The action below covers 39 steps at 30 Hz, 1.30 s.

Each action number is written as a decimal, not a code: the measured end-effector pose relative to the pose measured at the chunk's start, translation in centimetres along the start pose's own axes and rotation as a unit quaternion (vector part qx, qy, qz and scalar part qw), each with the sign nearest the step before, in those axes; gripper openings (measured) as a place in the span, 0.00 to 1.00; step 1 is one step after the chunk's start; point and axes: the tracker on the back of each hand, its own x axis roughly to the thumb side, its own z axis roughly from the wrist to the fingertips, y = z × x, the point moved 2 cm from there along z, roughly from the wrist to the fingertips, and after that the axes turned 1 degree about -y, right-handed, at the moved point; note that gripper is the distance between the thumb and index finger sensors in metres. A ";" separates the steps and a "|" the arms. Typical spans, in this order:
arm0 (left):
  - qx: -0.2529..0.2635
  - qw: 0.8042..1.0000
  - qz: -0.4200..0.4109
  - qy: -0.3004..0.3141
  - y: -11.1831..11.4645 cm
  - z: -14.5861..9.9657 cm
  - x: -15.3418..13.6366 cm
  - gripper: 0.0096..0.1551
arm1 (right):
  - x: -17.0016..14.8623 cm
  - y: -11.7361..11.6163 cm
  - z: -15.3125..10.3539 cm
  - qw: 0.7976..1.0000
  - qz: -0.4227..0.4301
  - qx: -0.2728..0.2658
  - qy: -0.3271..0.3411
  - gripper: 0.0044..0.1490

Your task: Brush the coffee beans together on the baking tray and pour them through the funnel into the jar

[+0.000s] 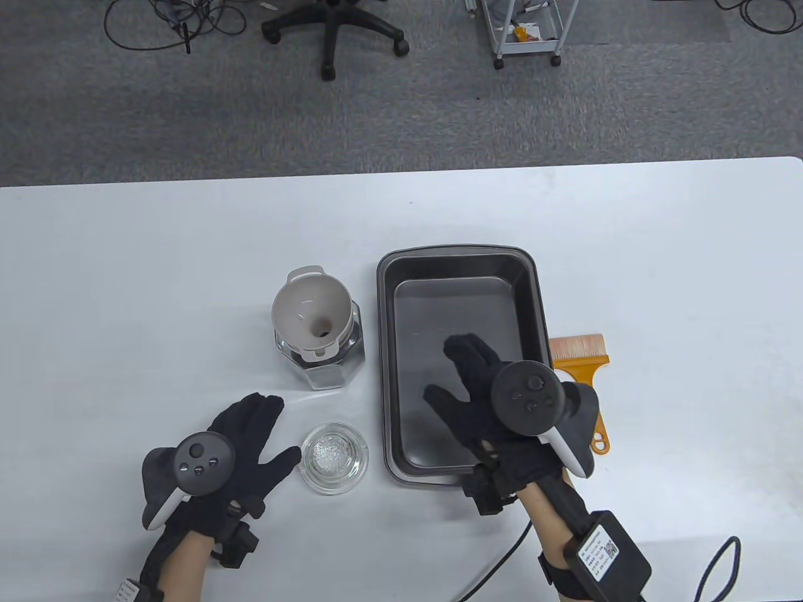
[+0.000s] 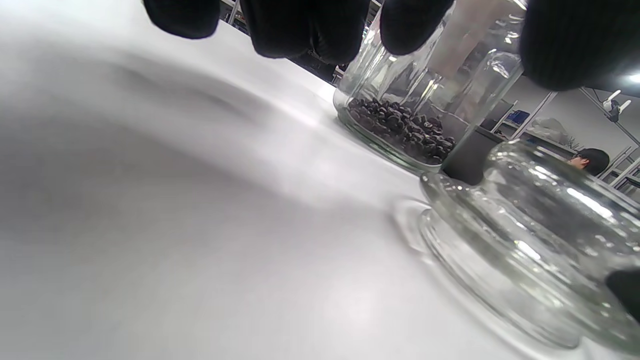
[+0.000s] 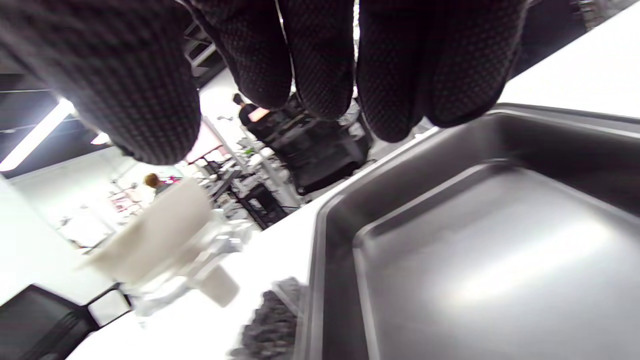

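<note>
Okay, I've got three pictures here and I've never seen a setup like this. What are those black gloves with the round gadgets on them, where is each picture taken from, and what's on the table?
Those are a person's two hands in black sensor gloves; the round gadgets are trackers strapped on the backs, not held.

The big picture looks down at the white table. The other two come from cameras on each wrist, so gloved fingertips hang in from the top.

On the table: a glass jar with a white funnel in it and coffee beans at its bottom, a glass lid, a dark baking tray that looks empty, and an orange brush.

The left hand lies open beside the lid. The right hand hovers open over the tray. Neither holds anything.
</note>
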 end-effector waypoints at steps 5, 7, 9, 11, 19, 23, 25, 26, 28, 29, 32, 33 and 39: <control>0.002 1.000 -0.006 0.002 0.0 0.0 -0.1 0.50 | 4.7 -0.9 1.5 0.999 -0.002 -0.002 0.045 0.45; 0.004 1.000 -0.008 0.002 -0.1 0.0 -0.2 0.50 | 6.1 -1.6 2.3 0.999 -0.007 0.003 0.051 0.44; 0.006 1.000 -0.009 0.002 -0.3 -0.1 -0.3 0.50 | 7.2 -2.5 3.1 0.998 -0.010 0.008 0.057 0.43; 0.010 1.000 -0.013 0.001 -0.5 -0.1 -0.4 0.50 | 7.9 -3.2 3.5 0.998 -0.014 0.011 0.064 0.43; 0.003 1.000 -0.020 0.000 -0.5 0.2 -0.7 0.50 | 9.9 -5.4 4.6 0.996 -0.036 -0.003 0.083 0.44; -0.001 1.000 -0.022 -0.001 -0.4 0.4 -0.7 0.50 | 10.2 -6.5 5.0 0.995 -0.055 0.008 0.082 0.43; -0.001 1.000 -0.024 -0.002 -0.4 0.4 -0.7 0.50 | 10.1 -7.0 5.1 0.995 -0.053 -0.012 0.081 0.41; -0.001 1.000 -0.024 -0.002 -0.5 0.4 -0.7 0.50 | 10.1 -7.3 5.2 0.995 -0.053 -0.009 0.084 0.41; 0.000 1.000 -0.026 -0.003 -0.5 0.4 -0.8 0.50 | 10.1 -7.8 5.2 0.995 -0.062 0.002 0.081 0.40; 0.001 1.000 -0.027 -0.003 -0.5 0.4 -0.8 0.50 | 10.1 -8.1 5.3 0.994 -0.068 0.002 0.081 0.39; 0.002 1.000 -0.028 -0.003 -0.5 0.4 -0.8 0.50 | 10.1 -8.6 5.5 0.994 -0.069 0.006 0.082 0.35; 0.002 1.000 -0.027 -0.003 -0.5 0.4 -0.8 0.50 | 10.1 -8.8 5.5 0.994 -0.071 0.007 0.084 0.34; 0.001 1.000 -0.028 -0.003 -0.5 0.5 -0.9 0.50 | 10.5 -9.4 5.5 0.992 -0.098 0.001 0.082 0.37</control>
